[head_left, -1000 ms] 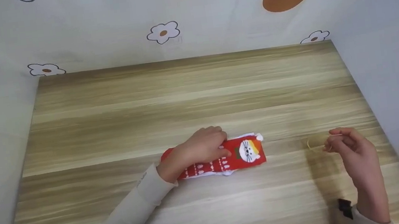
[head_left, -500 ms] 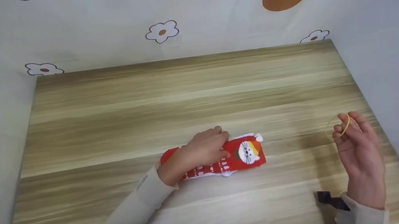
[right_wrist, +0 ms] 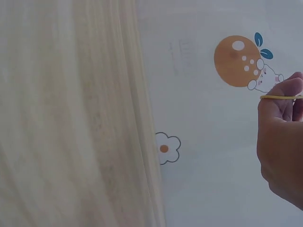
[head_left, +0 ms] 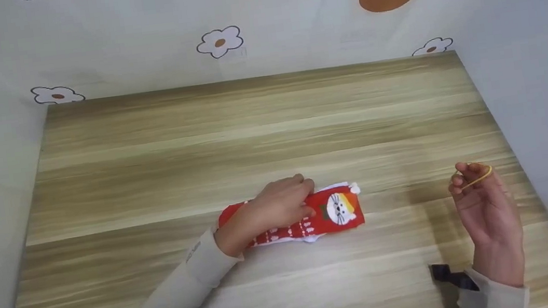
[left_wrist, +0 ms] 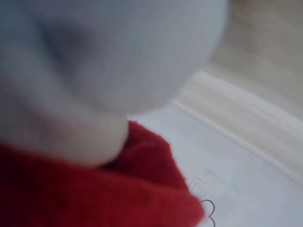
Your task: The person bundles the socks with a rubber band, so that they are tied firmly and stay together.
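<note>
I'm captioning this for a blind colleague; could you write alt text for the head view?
A person's left hand lies over a red cloth item with a whiskered white animal face on a wooden table, while the right hand holds up a thin yellow loop. Behind is a pale flowered backdrop.

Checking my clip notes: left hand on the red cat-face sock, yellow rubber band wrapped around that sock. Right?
The band is wrong: the head view shows the yellow rubber band on the right hand, not around the red cat-face sock. The rest stands.
</note>
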The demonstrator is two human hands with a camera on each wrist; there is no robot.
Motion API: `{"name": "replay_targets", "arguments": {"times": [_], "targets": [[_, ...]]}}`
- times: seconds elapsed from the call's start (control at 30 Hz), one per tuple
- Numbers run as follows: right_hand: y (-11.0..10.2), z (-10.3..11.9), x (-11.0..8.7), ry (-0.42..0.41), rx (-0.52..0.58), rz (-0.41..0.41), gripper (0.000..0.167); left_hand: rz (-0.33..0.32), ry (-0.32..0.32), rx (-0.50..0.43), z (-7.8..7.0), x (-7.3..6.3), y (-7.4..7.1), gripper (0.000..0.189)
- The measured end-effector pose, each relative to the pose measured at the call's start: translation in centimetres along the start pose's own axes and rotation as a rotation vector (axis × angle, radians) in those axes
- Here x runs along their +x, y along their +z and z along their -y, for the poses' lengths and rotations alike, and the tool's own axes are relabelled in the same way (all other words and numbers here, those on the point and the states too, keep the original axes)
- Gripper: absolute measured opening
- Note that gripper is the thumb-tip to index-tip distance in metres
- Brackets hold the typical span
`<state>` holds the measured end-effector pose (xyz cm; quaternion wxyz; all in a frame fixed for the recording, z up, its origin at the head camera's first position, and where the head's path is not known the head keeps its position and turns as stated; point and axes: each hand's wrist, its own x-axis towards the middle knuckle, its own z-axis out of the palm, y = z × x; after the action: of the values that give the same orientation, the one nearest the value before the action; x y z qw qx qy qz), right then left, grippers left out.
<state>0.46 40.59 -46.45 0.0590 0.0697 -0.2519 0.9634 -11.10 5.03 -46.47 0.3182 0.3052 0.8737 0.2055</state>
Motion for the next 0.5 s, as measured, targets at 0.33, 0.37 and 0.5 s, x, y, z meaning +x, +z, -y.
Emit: {"name": "replay_targets", "arguments": {"times": [0.33, 0.37, 0.5], "targets": [[-0.03, -0.47, -0.03, 0.024, -0.04, 0.058, 0.038, -0.011, 0.059, 0.029, 0.36, 0.03, 0.04, 0.056], [0.05, -0.51, -0.09, 0.022, -0.053, 0.056, 0.039, -0.012, 0.068, 0.033, 0.38, 0.09, 0.05, 0.056], [0.28, -0.51, -0.07, 0.015, -0.068, 0.057, 0.044, -0.019, 0.087, 0.036, 0.36, 0.37, 0.0, 0.054]]}}
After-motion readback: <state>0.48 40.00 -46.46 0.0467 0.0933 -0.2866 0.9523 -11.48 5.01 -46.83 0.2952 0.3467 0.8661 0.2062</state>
